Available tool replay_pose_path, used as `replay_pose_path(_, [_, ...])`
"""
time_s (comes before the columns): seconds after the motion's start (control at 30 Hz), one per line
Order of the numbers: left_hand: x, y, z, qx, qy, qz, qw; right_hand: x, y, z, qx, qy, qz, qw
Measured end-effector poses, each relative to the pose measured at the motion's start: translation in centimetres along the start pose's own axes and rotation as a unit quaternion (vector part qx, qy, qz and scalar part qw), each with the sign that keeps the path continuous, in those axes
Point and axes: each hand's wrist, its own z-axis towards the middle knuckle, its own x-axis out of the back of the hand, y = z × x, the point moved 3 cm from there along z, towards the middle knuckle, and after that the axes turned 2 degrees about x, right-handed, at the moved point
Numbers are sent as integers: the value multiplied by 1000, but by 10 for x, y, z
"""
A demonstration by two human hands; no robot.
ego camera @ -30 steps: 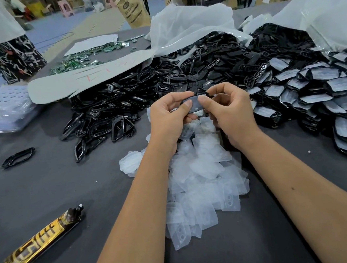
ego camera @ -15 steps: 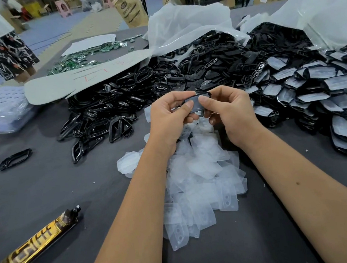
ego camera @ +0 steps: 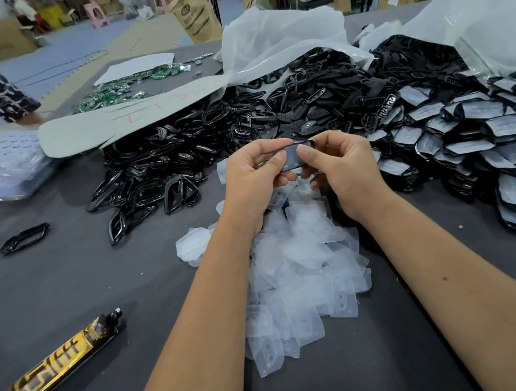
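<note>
One small black shell (ego camera: 292, 158) with a pale grey face is pinched at its left end by the left hand (ego camera: 250, 177) and at its right end by the right hand (ego camera: 345, 169). It is held above a heap of clear covers (ego camera: 303, 263), too many to count. On the tabletop (ego camera: 71, 289), one gold-and-black tube (ego camera: 56, 365) lies near left, its lettering unreadable, and one stray black frame (ego camera: 23, 237) lies at the left.

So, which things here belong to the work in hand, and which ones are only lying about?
Job: black part, pinched by left hand and right hand; pile of clear pads beneath them.
Lying about: gold tube; green circuit boards; lone black frame.
</note>
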Motion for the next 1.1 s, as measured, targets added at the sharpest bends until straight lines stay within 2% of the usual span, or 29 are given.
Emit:
replay_pose_path(0.2, [0, 1, -3, -30, 17, 51, 998, -1, 2, -1, -1, 4, -13, 1000])
replay_pose_path(0.37, [3, -1, -2, -13, 41, 71, 997, -3, 3, -1, 9, 17, -55, 998])
replay_pose_path(0.53, [4, -3, -1, 5, 36, 64, 997, -6, -2, -7, 97, 56, -176, 978])
replay_pose_path(0.63, [5, -3, -1, 10, 34, 55, 998, -7, -6, -8, 175, 71, -264, 946])
replay_pose_path(0.7, [6, -3, 0, 18, 32, 36, 999, -7, -8, -8, 183, 56, -254, 948])
replay_pose_path(0.8, [8, -3, 0, 35, 17, -8, 999, -6, -5, -6, 138, 16, -175, 975])
replay_pose_path(0.93, [5, -2, 0, 55, -5, -24, 998, -3, -4, -5, 127, 24, -146, 981])
replay_pose_path(1.1, [4, 0, 1, 70, 27, -48, 996, -9, -12, -10, 217, 42, -247, 943])
